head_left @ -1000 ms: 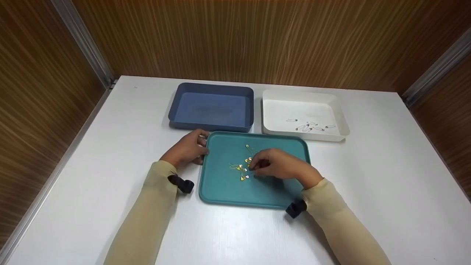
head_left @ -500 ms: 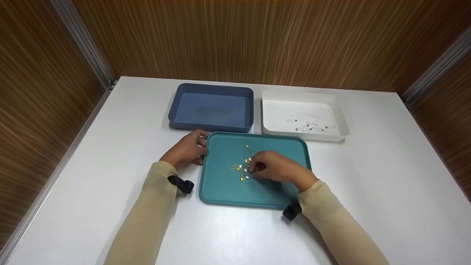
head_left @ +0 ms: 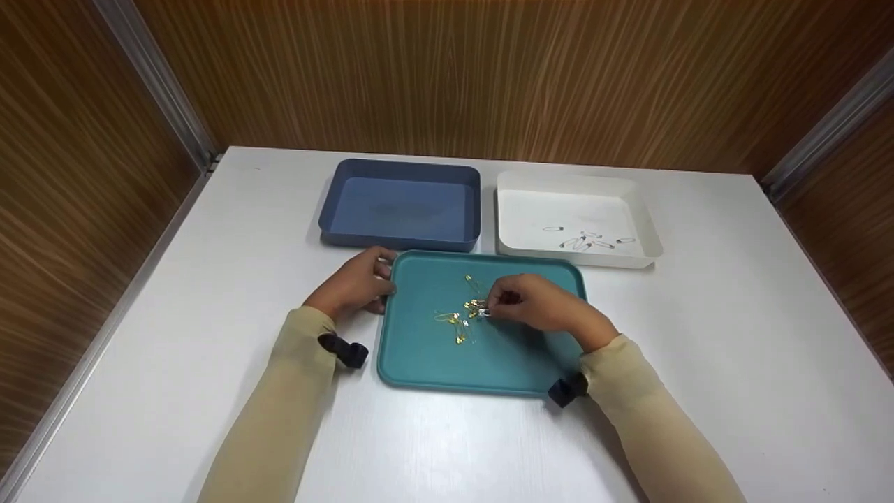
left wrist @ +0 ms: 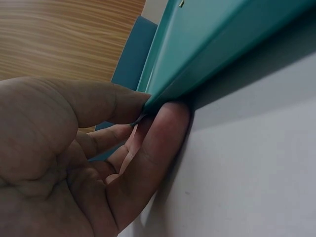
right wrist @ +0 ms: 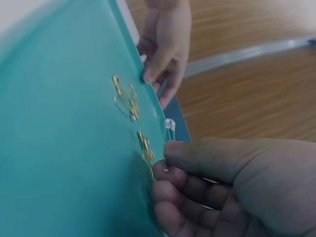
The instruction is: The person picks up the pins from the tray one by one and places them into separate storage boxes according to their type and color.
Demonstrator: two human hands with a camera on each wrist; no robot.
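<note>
Right hand (head_left: pixel 541 307): lifted up a bit, now pinching one silver pin (head_left: pixel 485 312) just above the gold pins (head_left: pixel 457 320).
Left hand (head_left: pixel 356 283): same spot, fingers holding the green tray (head_left: pixel 426 363) edge.
Meaning: one pin looks picked out.

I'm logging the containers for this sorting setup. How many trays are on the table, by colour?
Teal tray: 1
Dark blue tray: 1
White tray: 1
Total: 3
</note>
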